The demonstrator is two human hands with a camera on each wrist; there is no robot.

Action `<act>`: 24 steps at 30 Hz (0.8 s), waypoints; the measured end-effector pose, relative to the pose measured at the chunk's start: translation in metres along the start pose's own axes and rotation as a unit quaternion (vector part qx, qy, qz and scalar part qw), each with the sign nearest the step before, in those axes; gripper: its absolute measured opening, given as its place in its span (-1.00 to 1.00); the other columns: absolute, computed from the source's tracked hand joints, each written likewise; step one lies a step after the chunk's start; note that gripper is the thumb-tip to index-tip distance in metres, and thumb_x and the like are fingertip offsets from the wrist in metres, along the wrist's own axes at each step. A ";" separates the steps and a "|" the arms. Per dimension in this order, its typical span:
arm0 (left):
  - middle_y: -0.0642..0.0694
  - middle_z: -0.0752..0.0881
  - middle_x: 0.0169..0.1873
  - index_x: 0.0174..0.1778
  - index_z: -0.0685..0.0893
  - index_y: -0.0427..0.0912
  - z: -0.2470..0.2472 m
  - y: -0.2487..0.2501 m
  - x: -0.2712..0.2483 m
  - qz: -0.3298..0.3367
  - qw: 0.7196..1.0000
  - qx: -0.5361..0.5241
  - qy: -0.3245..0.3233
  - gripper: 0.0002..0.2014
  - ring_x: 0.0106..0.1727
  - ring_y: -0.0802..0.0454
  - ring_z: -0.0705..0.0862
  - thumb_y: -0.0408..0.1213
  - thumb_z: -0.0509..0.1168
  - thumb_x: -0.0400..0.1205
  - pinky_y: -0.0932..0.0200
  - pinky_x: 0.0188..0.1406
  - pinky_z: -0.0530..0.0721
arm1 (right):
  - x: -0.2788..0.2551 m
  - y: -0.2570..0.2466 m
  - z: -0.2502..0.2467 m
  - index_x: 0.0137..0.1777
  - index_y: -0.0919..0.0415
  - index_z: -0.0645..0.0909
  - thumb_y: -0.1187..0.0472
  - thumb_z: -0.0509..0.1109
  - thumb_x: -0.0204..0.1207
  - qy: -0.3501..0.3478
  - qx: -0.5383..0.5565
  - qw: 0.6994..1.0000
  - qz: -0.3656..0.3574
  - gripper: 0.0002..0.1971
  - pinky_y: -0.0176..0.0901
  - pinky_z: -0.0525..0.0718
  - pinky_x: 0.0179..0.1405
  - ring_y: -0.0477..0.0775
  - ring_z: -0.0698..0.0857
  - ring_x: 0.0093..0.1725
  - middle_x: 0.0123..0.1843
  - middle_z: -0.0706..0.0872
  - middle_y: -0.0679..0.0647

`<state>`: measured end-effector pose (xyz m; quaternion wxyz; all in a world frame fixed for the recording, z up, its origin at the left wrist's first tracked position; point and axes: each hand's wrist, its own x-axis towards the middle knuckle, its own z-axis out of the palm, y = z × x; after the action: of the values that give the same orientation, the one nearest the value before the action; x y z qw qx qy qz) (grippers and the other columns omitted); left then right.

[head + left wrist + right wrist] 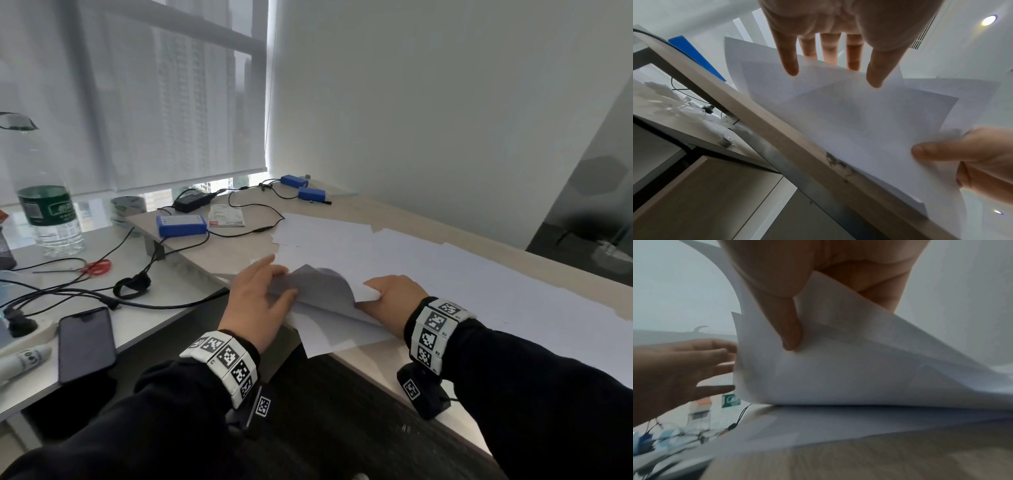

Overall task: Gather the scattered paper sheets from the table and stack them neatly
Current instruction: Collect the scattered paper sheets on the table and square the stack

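Several white paper sheets (445, 274) lie spread and overlapping across the beige table (376, 359). At the near left corner a few sheets (322, 287) are lifted and curled upward. My right hand (376, 293) pinches their near corner, and the right wrist view shows its thumb (791, 331) pressed on the paper (838, 369). My left hand (277, 277) has straight, spread fingers that touch the raised left edge of the same sheets (859, 121). More sheets stay flat under the raised ones and overhang the table's front edge.
Blue boxes (181, 226) with black cables and a black charger (191, 200) sit at the table's far left. On the lower white desk to the left are a phone (85, 342), red scissors (97, 267), a water bottle (48, 212) and more cables.
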<state>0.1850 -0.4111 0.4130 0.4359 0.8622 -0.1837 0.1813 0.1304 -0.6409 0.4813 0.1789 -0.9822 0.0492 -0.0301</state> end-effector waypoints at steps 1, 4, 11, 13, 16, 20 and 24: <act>0.11 0.32 0.64 0.40 0.54 0.16 -0.001 0.003 -0.002 -0.003 1.000 0.005 -0.001 -0.59 0.67 0.03 0.20 -0.03 0.40 0.63 0.04 0.64 0.12 | 0.000 0.004 -0.001 -0.13 0.20 0.72 0.01 0.40 0.55 0.016 0.026 0.999 0.012 -0.75 -0.04 0.67 -0.02 0.22 0.75 -0.06 -0.15 0.79 0.15; 0.18 -0.03 0.73 0.61 0.31 0.24 0.000 0.010 -0.010 -0.007 0.999 0.023 -0.031 -0.37 0.73 0.10 -0.09 0.04 0.38 0.62 -0.03 0.69 -0.04 | 0.000 0.019 -0.007 -0.13 0.21 0.75 0.03 0.43 0.55 0.071 0.131 0.987 0.051 -0.76 -0.06 0.67 -0.16 0.27 0.77 -0.12 -0.19 0.81 0.20; 0.24 0.43 0.52 0.56 0.44 0.17 0.023 0.030 -0.030 0.006 0.990 -0.004 -0.138 -0.49 0.58 0.18 0.37 -0.08 0.33 0.66 0.09 0.60 0.33 | -0.009 0.041 -0.031 -0.12 0.14 0.74 0.17 0.49 0.59 0.194 0.368 0.904 0.097 -0.92 -0.37 0.62 -0.46 -0.07 0.74 -0.36 -0.33 0.77 -0.08; 0.26 0.46 0.49 0.57 0.42 0.19 0.030 0.042 -0.033 -0.009 0.985 -0.052 -0.163 -0.49 0.49 0.28 0.44 -0.10 0.31 0.68 0.16 0.52 0.42 | -0.012 0.047 -0.039 -0.08 0.13 0.73 0.15 0.47 0.61 0.218 0.399 0.885 0.099 -0.92 -0.40 0.61 -0.45 -0.07 0.74 -0.31 -0.29 0.77 -0.08; 0.26 0.48 0.51 0.60 0.37 0.22 0.040 0.062 -0.033 -0.056 0.971 -0.132 -0.191 -0.45 0.41 0.31 0.54 -0.06 0.31 0.68 0.16 0.43 0.52 | -0.017 0.055 -0.049 -0.15 0.09 0.73 0.12 0.49 0.59 0.247 0.448 0.854 0.099 -0.89 -0.04 0.79 -0.05 0.16 0.83 -0.09 -0.16 0.84 0.00; 0.16 0.43 0.57 0.68 0.25 0.20 0.057 0.087 -0.032 -0.139 0.936 -0.251 -0.205 -0.34 0.43 0.08 0.58 -0.01 0.35 0.66 -0.10 0.41 0.63 | -0.030 0.065 -0.070 -0.20 0.09 0.68 0.13 0.49 0.59 0.305 0.491 0.809 0.108 -0.86 -0.06 0.77 -0.18 -0.06 0.80 -0.36 -0.38 0.81 -0.12; -0.03 0.39 0.62 0.73 0.14 0.07 0.075 0.114 -0.029 -0.233 0.863 -0.393 -0.213 -0.22 0.40 -0.07 0.61 0.02 0.38 0.65 -0.13 0.28 0.71 | -0.048 0.077 -0.092 -0.14 0.10 0.63 0.17 0.45 0.60 0.347 0.560 0.738 0.147 -0.90 0.17 0.79 -0.13 0.12 0.79 -0.26 -0.29 0.82 -0.03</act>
<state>0.1169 -0.5309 0.4360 0.7187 0.6543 -0.1222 -0.2010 0.0687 -0.7394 0.5381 0.6692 -0.6072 0.2259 -0.3639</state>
